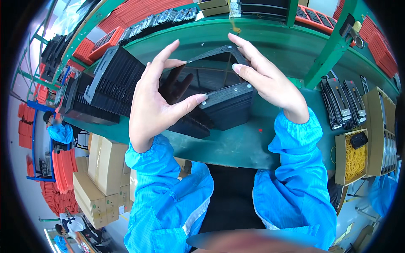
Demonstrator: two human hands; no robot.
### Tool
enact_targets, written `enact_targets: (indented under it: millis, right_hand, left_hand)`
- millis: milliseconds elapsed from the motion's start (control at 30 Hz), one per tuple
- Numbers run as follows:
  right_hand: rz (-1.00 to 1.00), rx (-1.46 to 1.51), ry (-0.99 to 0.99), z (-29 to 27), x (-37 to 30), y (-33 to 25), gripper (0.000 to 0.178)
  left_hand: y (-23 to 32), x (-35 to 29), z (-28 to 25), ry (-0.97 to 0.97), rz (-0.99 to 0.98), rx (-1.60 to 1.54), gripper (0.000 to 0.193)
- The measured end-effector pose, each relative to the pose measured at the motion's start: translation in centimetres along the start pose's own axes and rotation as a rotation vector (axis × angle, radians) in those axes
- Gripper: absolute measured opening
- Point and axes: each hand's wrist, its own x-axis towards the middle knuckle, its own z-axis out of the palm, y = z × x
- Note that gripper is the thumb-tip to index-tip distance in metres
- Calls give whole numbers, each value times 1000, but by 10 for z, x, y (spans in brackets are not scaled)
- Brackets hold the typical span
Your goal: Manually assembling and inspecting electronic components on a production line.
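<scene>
A black rectangular panel (228, 93) with a glossy middle, a textured rim and small round metal spots at its corners lies tilted in front of me, on top of similar black pieces. My left hand (158, 95) spans its left end. The thumb presses the near rim and a fingertip meets the far rim, while the index finger sticks up. Around the right corner is my right hand (268, 78), its thumb over the rim and its index finger stretched past the far edge. The glossy face mirrors my left fingers. Part of the panel's left end is hidden behind my left hand.
Stacks of black trays (114, 80) stand at the left of the green bench (223, 147). At the right lie black framed parts (339, 103) and a box of yellow rubber bands (355, 156). Cardboard boxes (103, 168) are on the left. A green post (329, 55) rises at the right.
</scene>
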Motion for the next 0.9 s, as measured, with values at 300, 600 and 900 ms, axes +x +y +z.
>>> enact_targets:
  millis: [300, 600, 900]
  right_hand:
    - [-25, -11, -13, -1, -3, -7, 59]
    - [125, 31, 215, -7, 19, 11, 50]
    - [18, 49, 249, -7, 30, 33, 34]
  left_hand:
    - [-38, -38, -21, -36, 30, -24, 61]
    - [-46, -45, 36, 324, -109, -501, 68]
    - [-51, -46, 32, 341, -96, -476, 69]
